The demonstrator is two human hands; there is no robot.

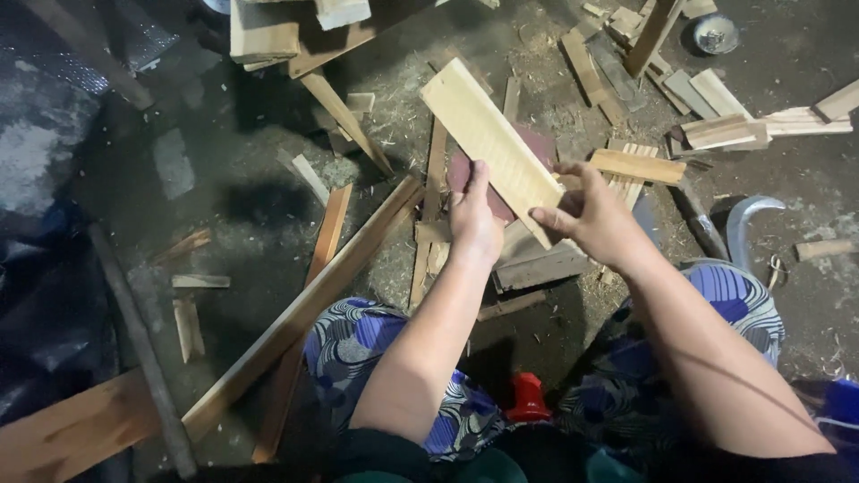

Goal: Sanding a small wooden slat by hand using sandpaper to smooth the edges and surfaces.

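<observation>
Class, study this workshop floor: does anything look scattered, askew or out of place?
Yes. Wooden offcuts and sawdust litter the dark floor at all angles, while both hands hold one pale wooden slat tilted.

A pale wooden slat (491,143), flat and rectangular with fine grain lines along its length, is slanting through the upper middle of the frame, its far end pointing toward the upper left and its near end dropping toward the lower right. A dark reddish-brown sheet (465,170), seemingly sandpaper, is lying against the slat's underside, showing at its left edge near the centre and also past its right edge.
</observation>
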